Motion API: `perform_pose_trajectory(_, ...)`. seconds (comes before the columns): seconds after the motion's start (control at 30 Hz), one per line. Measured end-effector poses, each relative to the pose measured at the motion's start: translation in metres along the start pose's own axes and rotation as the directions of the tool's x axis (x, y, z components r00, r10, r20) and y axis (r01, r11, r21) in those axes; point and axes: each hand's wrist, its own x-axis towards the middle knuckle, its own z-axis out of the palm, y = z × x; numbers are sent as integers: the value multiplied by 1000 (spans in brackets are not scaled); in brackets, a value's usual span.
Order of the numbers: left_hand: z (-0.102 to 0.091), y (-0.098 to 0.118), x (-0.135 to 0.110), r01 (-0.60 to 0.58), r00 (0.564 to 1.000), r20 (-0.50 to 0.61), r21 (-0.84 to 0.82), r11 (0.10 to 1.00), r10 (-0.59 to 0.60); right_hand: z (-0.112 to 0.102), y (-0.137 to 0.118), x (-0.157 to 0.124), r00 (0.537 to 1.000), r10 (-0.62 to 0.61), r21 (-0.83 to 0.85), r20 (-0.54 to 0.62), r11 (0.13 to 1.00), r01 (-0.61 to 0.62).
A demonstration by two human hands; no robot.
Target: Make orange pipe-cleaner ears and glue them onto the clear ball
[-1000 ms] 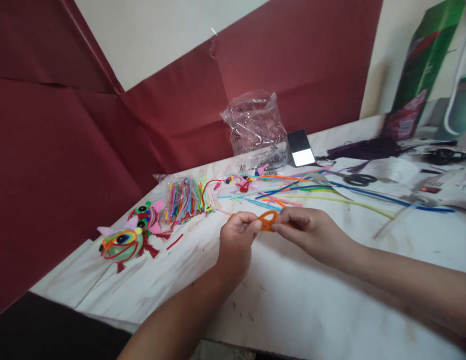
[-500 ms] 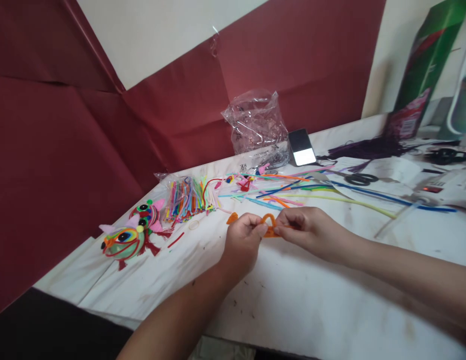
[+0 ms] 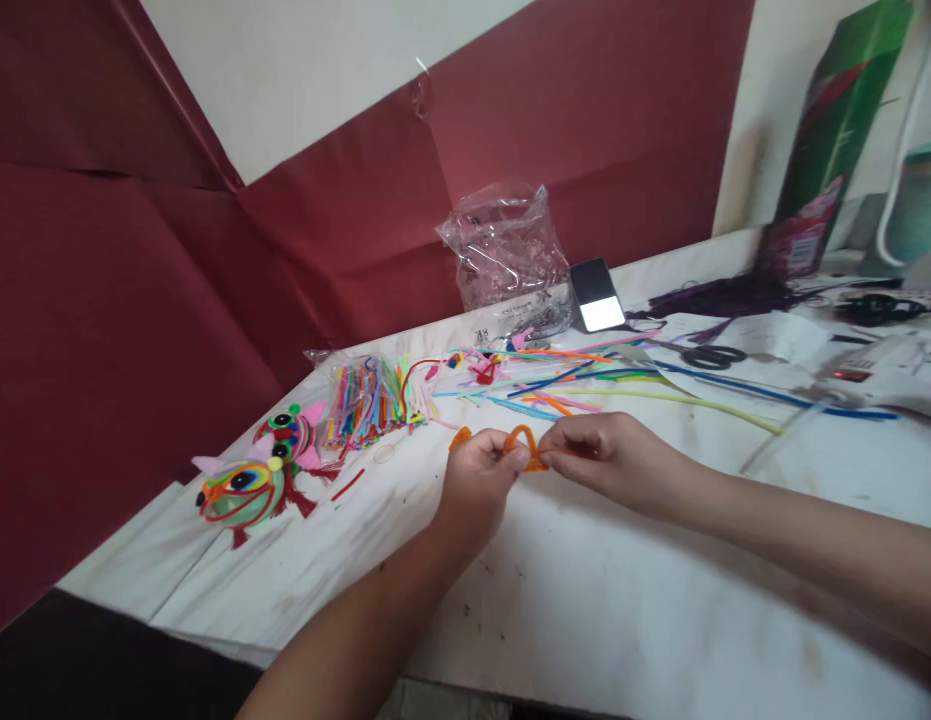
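An orange pipe cleaner point(image 3: 520, 432), bent into an upright loop, is held between both hands over the table's near half. My left hand point(image 3: 476, 480) pinches its left side between thumb and forefinger. Another orange end sticks out beyond the knuckles on that hand's far side. My right hand point(image 3: 596, 450) is closed, with thumb and fingertip on the loop's right side. The fingers hide part of the orange piece. Just past the hands lie loose pipe cleaners point(image 3: 705, 405) in yellow, blue, orange and pink.
Two colourful animal-face crafts point(image 3: 244, 490) with red tassels sit at left, beside a bag of pipe cleaners point(image 3: 367, 400). Behind are a clear plastic bag point(image 3: 502, 255) and a phone point(image 3: 598, 295). Black-handled scissors point(image 3: 712, 355), purple tassels point(image 3: 724, 295) and a green box point(image 3: 832, 130) are at right.
The orange loop now looks wider and more slanted. My right thumb and fingertip have shifted slightly away from my left hand. The whole view has moved a little.
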Motion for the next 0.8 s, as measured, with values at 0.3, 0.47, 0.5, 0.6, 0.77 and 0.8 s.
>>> perform_pose_trajectory(0.3,-4,4,-1,-216,976,56,272,938,208,3,3,-1,999,40,34,5,999,-40)
perform_pose_trajectory(0.47,-5,5,1,-173,985,47,242,955,166,1,5,1,1000,14,1,-19,1000,-14)
perform_pose_trajectory(0.5,-5,4,2,-176,984,38,253,951,172,1,5,1,1000,4,-9,-16,1000,-4)
perform_pose_trajectory(0.6,-2,4,1,-214,974,4,330,920,225,4,4,-1,1000,24,-5,18,1000,-24)
perform_pose_trajectory(0.77,2,7,-3,-320,924,-44,454,831,380,9,-6,-7,967,232,216,101,944,-249)
perform_pose_trajectory(0.8,1,6,-2,-310,929,-60,417,854,366,8,-8,-6,965,231,261,125,930,-257)
